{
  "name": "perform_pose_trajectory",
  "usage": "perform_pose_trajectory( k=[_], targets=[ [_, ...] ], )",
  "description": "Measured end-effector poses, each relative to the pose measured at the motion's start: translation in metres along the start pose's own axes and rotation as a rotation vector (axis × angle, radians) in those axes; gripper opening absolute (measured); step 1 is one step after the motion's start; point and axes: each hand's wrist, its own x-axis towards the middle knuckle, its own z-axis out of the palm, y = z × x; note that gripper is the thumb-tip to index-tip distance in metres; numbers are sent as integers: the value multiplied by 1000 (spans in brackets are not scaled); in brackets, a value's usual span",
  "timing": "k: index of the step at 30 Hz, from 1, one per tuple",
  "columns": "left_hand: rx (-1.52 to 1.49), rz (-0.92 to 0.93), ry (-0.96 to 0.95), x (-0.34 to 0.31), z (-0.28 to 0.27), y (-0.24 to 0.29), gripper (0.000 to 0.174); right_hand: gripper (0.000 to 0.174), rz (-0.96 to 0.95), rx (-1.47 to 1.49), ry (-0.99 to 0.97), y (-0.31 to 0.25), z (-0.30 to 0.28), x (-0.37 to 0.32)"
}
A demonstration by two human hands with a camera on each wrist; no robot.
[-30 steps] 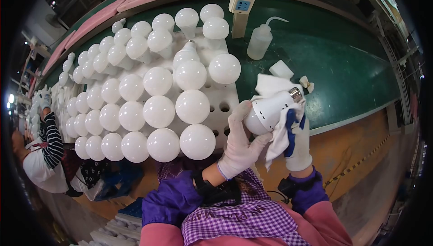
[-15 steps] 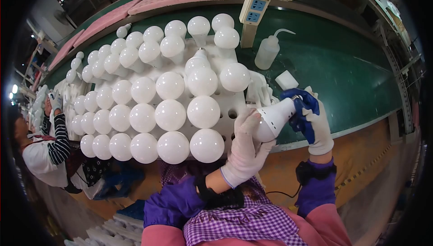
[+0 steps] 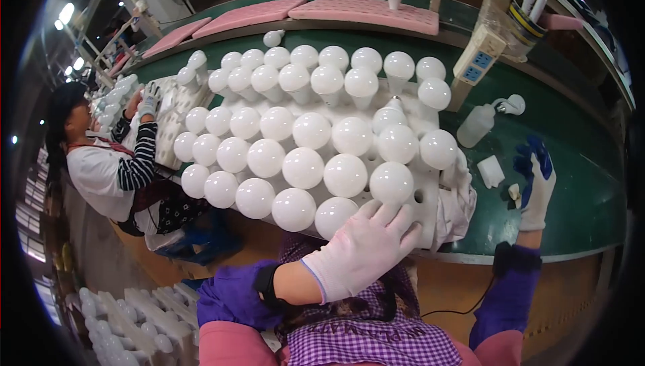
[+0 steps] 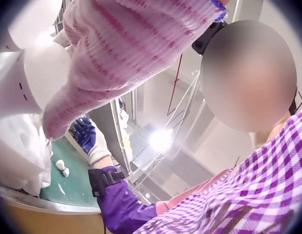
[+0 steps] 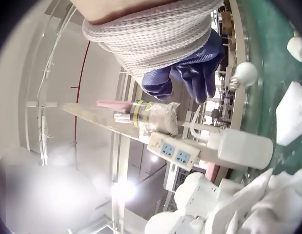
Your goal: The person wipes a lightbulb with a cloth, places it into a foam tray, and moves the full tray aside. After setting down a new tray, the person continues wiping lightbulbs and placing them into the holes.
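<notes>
My left hand, in a white knit glove, lies over a white LED bulb at the front right corner of the white foam tray. Its fingers curve round the bulb's dome, and in the head view the hand hides the bulb. The tray holds several rows of white bulbs, domes up. My right hand, in a white glove with a blue palm, is raised over the green belt with fingers straight, holding nothing. A white cloth lies crumpled against the tray's right edge.
On the green belt stand a squeeze bottle, a white foam block and a power strip on a post. Pink foam pads lie behind. Another worker stands at the left. More bulb trays sit below.
My left hand has carried the bulb from beside the tray down onto its front right corner. My right hand has let go of the bulb's base and the cloth and lifted away to the right.
</notes>
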Motion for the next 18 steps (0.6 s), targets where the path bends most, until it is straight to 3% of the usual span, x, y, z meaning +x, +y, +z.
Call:
perform_pose_trajectory(
  k=[2, 4, 6, 8, 10, 11, 12, 13, 14, 18],
  targets=[
    [67, 73, 21, 0, 7, -2, 39, 32, 81, -32, -25, -15, 25, -28],
    [116, 71, -25, 0, 8, -1, 37, 30, 12, 33, -86, -8, 35, -47],
    [98, 123, -171, 3, -2, -2, 36, 29, 60, 64, -153, -23, 49, -70],
    [-27, 88, -73, 4, -18, 1, 40, 34, 129, 17, -310, -31, 50, -90],
    [-159, 51, 16, 3, -21, 5, 44, 52, 229, 29, -493, -39, 51, -106],
    [-413, 38, 177, 6, -17, 9, 52, 69, 143, 7, -590, -36, 49, -113],
    [-670, 31, 341, 10, -13, 15, 61, 71, 95, -15, -596, -35, 50, -119],
    [-816, 23, 380, 13, 0, 18, 75, 70, 180, 86, -576, -40, 51, -126],
    [-850, 48, 374, 15, 10, 21, 75, 70, 265, 175, -537, -46, 45, -132],
    [-1077, -96, 506, 29, 48, 41, 73, 67, 130, 129, -280, -42, 31, -136]
  ],
)
